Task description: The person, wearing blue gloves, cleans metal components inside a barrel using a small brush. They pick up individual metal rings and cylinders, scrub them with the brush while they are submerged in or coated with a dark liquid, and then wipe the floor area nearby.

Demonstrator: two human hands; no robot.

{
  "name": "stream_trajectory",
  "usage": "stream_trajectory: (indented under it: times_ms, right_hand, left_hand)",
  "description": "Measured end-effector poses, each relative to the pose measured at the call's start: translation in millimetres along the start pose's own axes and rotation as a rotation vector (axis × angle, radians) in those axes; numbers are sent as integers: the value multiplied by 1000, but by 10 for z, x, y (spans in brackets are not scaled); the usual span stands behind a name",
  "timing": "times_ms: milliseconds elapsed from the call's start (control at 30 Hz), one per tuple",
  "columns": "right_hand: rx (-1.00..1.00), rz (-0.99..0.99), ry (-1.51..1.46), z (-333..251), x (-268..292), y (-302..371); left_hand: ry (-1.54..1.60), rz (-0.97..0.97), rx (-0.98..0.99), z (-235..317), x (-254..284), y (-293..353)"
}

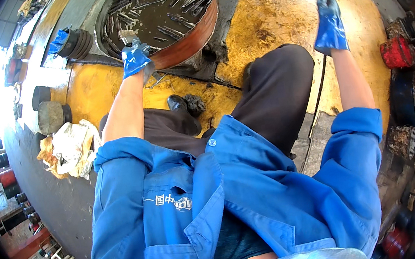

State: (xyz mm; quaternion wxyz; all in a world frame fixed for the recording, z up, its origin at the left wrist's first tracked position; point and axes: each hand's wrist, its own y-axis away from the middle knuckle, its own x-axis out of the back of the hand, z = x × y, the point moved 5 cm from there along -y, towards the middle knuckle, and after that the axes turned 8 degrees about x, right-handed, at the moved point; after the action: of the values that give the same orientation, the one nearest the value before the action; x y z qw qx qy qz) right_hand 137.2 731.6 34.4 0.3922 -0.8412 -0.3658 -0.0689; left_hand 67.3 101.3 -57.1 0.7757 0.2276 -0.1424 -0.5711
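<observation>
My left hand (136, 60), in a blue rubber glove, is closed around a flat brush (128, 36) at the near-left rim of a round, low, reddish-brown tub (192, 46). Dark liquid stands in the tub, with several thin, dark, shiny strips (171, 32) lying in it. My right hand (329, 16), gloved in blue with darkened fingertips, is stretched out to the far right above the yellow, stained floor plate (266, 13). Its fingers are extended and nothing shows in them. Whether it touches the plate I cannot tell.
A crumpled heap of whitish rags (75, 148) lies at the left, near grey cylindrical pieces (50, 116). A dark ribbed bucket (79, 44) with something blue stands left of the tub. A red container (398, 53) is at the right. My knees rise between the arms.
</observation>
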Motion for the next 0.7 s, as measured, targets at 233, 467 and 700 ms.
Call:
stream_trajectory:
  times_ms: [233, 467, 700]
  right_hand:
    - [-222, -166, 414, 92, 1435, 1448]
    - [-426, -282, 645, 1295, 2526, 4004]
    - [-510, -600, 523, 1149, 1598, 4405]
  left_hand:
    - [-71, -75, -268, 28, 358, -478]
    - [41, -205, -123, -36, 187, -272]
    - [-8, -161, -154, 119, 194, 6]
